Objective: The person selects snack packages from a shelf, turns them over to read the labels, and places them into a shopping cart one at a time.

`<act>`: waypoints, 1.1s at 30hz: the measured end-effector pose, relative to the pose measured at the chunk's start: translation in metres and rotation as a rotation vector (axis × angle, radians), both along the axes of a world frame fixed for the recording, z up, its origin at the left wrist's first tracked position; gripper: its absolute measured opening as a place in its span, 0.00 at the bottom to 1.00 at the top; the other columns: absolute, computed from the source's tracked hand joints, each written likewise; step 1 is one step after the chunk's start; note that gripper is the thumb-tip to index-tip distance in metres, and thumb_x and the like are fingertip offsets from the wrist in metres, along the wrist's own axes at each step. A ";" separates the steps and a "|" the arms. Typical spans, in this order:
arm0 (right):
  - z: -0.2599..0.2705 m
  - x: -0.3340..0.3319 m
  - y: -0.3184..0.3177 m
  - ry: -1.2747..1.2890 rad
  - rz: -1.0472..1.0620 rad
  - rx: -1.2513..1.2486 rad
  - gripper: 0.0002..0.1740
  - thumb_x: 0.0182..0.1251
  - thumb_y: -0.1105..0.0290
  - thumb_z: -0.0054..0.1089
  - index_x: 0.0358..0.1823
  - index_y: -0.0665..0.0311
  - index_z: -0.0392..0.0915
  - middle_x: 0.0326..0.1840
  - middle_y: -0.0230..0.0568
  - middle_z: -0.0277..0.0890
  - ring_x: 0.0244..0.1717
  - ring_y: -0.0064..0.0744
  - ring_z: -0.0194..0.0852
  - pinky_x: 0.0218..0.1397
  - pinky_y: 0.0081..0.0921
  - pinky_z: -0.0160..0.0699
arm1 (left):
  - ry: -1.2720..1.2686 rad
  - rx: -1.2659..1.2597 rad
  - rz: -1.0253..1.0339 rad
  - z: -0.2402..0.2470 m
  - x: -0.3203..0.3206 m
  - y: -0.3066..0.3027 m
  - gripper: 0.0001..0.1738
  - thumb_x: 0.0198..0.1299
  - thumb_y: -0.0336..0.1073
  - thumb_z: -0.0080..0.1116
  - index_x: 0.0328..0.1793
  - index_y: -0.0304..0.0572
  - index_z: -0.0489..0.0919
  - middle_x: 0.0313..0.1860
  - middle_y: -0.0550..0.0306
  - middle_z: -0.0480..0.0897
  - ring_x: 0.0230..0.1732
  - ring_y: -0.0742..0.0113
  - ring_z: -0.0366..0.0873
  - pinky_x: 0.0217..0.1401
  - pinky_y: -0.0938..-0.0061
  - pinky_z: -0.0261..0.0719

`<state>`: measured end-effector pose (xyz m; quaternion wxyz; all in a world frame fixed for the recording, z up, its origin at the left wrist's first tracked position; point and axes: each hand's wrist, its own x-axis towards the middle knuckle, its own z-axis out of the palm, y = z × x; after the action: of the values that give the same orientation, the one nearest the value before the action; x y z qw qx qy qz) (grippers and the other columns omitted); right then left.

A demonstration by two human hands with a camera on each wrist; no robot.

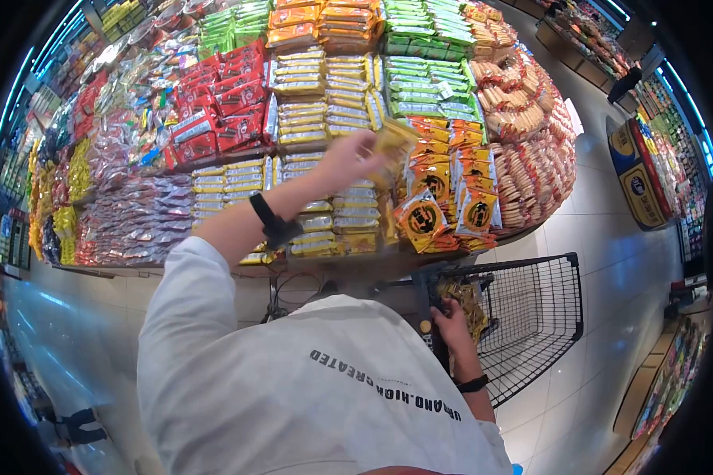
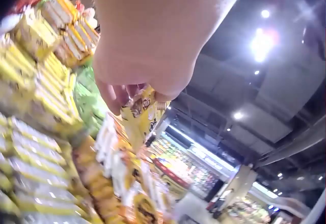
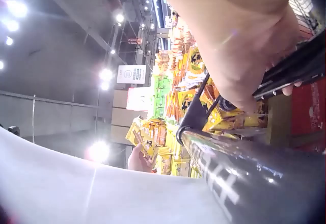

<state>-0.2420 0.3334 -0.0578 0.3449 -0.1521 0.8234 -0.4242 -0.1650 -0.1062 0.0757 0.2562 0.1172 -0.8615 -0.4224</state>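
In the head view my left hand (image 1: 358,158) holds a yellow packet (image 1: 394,141), blurred, above the snack display (image 1: 325,142). The left wrist view shows the fingers of that hand (image 2: 140,76) pinching the packet (image 2: 140,119) by its upper end. Low beside the display, my right hand (image 1: 454,328) is at the cart's handle end. Its fingers curl round the black handle (image 3: 300,63) in the right wrist view, where the hand (image 3: 244,56) partly hides the bar. Yellow packets (image 1: 469,305) lie just beyond this hand.
Orange packets (image 1: 424,222) fill the display's near right corner, with red packets (image 1: 222,103) to the left and stacked biscuits (image 1: 523,119) to the right. The wire cart (image 1: 531,317) stands against the display's front edge. Another display (image 1: 642,174) is farther right.
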 end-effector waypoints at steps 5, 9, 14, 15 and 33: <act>0.031 -0.022 0.005 0.029 0.113 -0.058 0.16 0.70 0.65 0.67 0.51 0.69 0.80 0.39 0.35 0.82 0.40 0.24 0.78 0.45 0.23 0.77 | -0.146 0.756 -0.410 -0.014 -0.001 0.116 0.20 0.69 0.36 0.63 0.63 0.35 0.75 0.46 0.58 0.82 0.41 0.77 0.79 0.42 0.78 0.81; 0.055 -0.041 0.006 -0.072 -0.053 -0.385 0.23 0.80 0.51 0.51 0.55 0.66 0.80 0.43 0.35 0.83 0.41 0.25 0.81 0.44 0.23 0.81 | -0.139 1.028 -0.547 -0.032 -0.017 0.177 0.19 0.71 0.36 0.61 0.64 0.36 0.75 0.45 0.63 0.82 0.43 0.80 0.78 0.46 0.79 0.78; 0.109 -0.049 -0.003 -0.103 -0.224 -0.528 0.37 0.81 0.39 0.34 0.58 0.67 0.78 0.46 0.37 0.85 0.39 0.25 0.82 0.43 0.23 0.80 | -0.260 1.001 -0.540 -0.029 -0.032 0.210 0.19 0.75 0.37 0.56 0.66 0.35 0.77 0.49 0.63 0.84 0.48 0.79 0.80 0.50 0.79 0.80; 0.112 -0.051 -0.002 -0.118 -0.250 -0.554 0.38 0.81 0.38 0.34 0.58 0.66 0.78 0.46 0.37 0.84 0.39 0.25 0.82 0.42 0.23 0.80 | -0.239 1.058 -0.535 -0.040 -0.036 0.215 0.19 0.75 0.37 0.55 0.67 0.34 0.76 0.51 0.62 0.84 0.49 0.79 0.81 0.52 0.79 0.80; 0.071 -0.103 0.086 -0.074 -0.421 -0.477 0.17 0.74 0.57 0.58 0.49 0.66 0.80 0.34 0.32 0.82 0.27 0.17 0.80 0.25 0.12 0.68 | -0.569 0.229 -0.670 -0.021 -0.039 0.246 0.21 0.71 0.38 0.62 0.64 0.33 0.76 0.41 0.63 0.81 0.42 0.78 0.78 0.46 0.79 0.78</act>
<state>-0.3447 0.4189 0.0135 0.2337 -0.0394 0.7010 -0.6726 -0.2040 0.1399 0.0545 -0.1562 -0.0290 -0.8358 -0.5256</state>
